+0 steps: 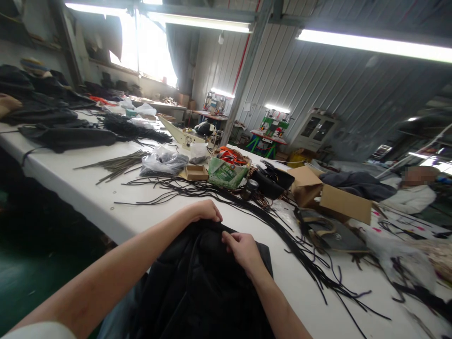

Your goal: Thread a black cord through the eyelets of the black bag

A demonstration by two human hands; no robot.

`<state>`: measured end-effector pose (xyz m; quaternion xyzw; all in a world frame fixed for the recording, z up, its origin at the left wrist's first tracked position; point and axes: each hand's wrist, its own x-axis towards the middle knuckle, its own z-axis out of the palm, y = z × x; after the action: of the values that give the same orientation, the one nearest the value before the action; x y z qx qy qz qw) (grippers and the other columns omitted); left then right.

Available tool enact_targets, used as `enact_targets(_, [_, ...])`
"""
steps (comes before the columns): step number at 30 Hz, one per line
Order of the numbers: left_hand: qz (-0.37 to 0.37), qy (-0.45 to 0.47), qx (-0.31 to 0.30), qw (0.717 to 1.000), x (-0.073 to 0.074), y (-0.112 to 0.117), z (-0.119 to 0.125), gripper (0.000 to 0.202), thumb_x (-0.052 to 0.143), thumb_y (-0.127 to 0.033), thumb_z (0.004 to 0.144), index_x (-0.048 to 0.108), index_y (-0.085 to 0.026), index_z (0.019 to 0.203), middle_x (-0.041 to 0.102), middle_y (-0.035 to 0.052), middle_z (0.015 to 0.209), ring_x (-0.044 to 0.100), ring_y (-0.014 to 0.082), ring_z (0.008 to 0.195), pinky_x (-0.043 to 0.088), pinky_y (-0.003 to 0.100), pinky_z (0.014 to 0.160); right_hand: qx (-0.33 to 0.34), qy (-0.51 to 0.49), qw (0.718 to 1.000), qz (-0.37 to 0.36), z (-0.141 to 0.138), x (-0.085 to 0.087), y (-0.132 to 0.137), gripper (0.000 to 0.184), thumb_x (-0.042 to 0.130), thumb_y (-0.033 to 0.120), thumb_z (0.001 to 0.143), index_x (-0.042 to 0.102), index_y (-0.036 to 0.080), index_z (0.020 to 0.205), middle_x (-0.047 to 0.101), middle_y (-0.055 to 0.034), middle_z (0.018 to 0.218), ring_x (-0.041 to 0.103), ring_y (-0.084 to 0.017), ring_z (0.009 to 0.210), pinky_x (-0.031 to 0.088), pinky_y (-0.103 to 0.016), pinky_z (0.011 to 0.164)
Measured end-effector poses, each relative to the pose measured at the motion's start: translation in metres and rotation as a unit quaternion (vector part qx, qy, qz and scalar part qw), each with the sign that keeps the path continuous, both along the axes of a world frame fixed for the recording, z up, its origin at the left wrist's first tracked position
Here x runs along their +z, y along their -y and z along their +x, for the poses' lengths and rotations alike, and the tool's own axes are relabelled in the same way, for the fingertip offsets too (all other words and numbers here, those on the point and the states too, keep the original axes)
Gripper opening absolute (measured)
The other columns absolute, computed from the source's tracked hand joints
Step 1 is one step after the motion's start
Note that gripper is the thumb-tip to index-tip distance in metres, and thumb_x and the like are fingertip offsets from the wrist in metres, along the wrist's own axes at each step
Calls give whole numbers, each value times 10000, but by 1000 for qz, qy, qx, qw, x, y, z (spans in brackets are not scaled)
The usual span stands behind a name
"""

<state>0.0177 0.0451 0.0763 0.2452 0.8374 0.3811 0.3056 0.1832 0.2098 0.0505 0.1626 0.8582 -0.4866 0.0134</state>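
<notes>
Both hands (226, 233) pinch black garment (197, 282); black cords (282, 230) and cardboard box (328, 195) lie beyond.

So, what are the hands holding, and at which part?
Both hands, left and right, pinch the black garment at its upper edge, on the white table.

At your twelve o'clock a corrugated metal wall (318, 89) rises under fluorescent tubes (374, 44); a bright window (148, 52) glares at eleven, a white cabinet (316, 129) stands at one.
</notes>
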Motion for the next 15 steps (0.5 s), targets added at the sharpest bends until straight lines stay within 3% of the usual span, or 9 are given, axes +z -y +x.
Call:
enact_targets(6, [-17, 85, 36, 996, 0, -7, -6, 173, 868, -193, 912, 822, -150, 1073, 830, 34, 936, 797, 204, 853, 675, 356, 816, -5, -17, 1000, 2, 3, -2, 0, 432, 666, 512, 970, 836, 149, 808, 697, -29, 597, 475, -128, 494, 331, -269, 528])
enact_targets(9, [-11, 110, 42, 993, -1, -5, -4, 189, 870, -163, 903, 817, -144, 1084, 834, 34, 940, 801, 193, 845, 682, 357, 837, -11, -28, 1000, 8, 4, -5, 1, 446, 672, 523, 974, 840, 148, 800, 702, -31, 597, 506, -135, 514, 348, -269, 546])
enact_targets(15, [-26, 89, 46, 995, -4, -14, -2, 176, 821, -274, 989, 794, -137, 1096, 824, 44, 971, 797, 195, 865, 685, 368, 845, 4, -38, 999, 28, 6, -9, 3, 572, 555, 607, 1054, 833, 166, 819, 702, -36, 599, 553, -155, 488, 383, -277, 534])
